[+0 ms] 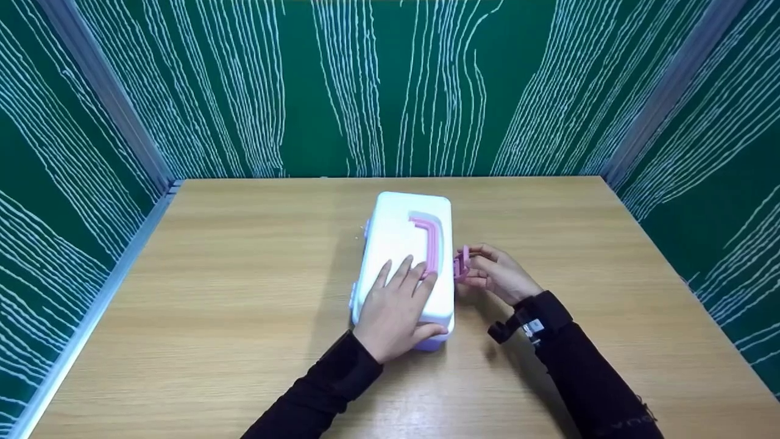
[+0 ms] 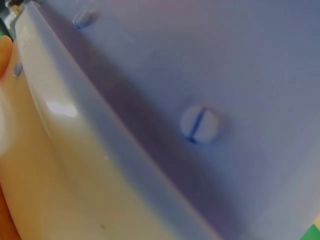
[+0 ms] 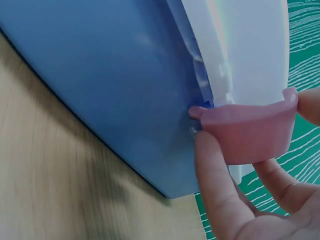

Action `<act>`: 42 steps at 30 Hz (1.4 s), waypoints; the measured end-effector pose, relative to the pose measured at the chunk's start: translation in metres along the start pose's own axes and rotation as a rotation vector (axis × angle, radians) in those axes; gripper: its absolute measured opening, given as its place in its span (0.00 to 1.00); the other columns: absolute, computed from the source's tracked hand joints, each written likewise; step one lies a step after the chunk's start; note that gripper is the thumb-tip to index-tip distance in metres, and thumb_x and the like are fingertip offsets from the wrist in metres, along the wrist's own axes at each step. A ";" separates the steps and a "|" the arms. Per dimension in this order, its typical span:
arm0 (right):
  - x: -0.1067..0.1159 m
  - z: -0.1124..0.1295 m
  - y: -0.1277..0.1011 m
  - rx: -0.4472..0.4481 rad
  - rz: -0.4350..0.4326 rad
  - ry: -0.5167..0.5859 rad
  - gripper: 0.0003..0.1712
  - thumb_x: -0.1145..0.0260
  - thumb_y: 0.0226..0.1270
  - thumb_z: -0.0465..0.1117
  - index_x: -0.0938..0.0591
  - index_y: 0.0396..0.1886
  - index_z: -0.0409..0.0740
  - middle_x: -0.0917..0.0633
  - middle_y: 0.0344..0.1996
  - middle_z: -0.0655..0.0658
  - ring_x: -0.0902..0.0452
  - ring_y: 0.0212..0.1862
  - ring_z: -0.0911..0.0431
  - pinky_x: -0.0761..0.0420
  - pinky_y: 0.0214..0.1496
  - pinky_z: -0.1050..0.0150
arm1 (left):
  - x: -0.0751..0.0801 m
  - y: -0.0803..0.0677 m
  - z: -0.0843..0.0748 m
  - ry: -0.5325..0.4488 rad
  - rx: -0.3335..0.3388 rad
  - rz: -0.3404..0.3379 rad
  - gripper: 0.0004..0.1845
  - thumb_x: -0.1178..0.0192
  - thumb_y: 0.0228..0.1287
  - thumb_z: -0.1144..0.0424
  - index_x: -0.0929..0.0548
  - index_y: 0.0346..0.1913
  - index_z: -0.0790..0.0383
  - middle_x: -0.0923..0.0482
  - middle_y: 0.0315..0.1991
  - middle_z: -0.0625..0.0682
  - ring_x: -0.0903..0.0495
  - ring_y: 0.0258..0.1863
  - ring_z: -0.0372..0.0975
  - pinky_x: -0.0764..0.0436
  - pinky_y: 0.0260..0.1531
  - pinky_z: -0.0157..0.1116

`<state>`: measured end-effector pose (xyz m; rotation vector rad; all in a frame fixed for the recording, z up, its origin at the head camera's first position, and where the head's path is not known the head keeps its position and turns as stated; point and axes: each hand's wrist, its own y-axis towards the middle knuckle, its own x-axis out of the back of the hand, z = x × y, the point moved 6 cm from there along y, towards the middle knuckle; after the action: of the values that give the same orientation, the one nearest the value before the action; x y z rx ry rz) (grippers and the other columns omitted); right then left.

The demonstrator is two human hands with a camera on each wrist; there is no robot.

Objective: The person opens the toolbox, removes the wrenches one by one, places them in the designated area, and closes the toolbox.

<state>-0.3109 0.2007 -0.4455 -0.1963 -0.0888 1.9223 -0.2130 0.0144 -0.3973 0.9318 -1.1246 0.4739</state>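
Observation:
A storage box with a white lid (image 1: 393, 228) and a lavender-blue base (image 1: 431, 344) stands on the table. A pink carrying handle (image 1: 434, 241) lies folded in the lid's recess. My left hand (image 1: 395, 314) rests on the near half of the lid, fingers spread and straight, their tips by the handle. At the box's right side, my right hand (image 1: 496, 274) pinches a pink latch (image 3: 250, 132) that sticks outward from the wall. In the right wrist view the latch's lower end meets the blue wall (image 3: 110, 90) just below the lid's edge.
The box stands near the middle of a wooden table (image 1: 256, 274). Green panels with white wavy lines (image 1: 341, 91) rise behind and at both sides. Small hinges (image 1: 353, 294) show on the box's left side. A round slotted knob (image 2: 200, 123) sits on the bluish wall.

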 end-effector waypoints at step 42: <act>-0.008 -0.016 0.003 0.229 -0.048 -0.618 0.26 0.34 0.63 0.30 0.25 0.61 0.29 0.21 0.56 0.28 0.24 0.58 0.35 0.25 0.64 0.43 | 0.003 -0.001 -0.002 0.005 0.002 -0.040 0.46 0.47 0.55 0.25 0.30 0.69 0.54 0.27 0.67 0.52 0.34 0.71 0.48 0.37 0.71 0.51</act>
<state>-0.3082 0.1921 -0.4606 0.5528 -0.2793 1.8673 -0.2105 0.0152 -0.3953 0.9525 -1.0993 0.4450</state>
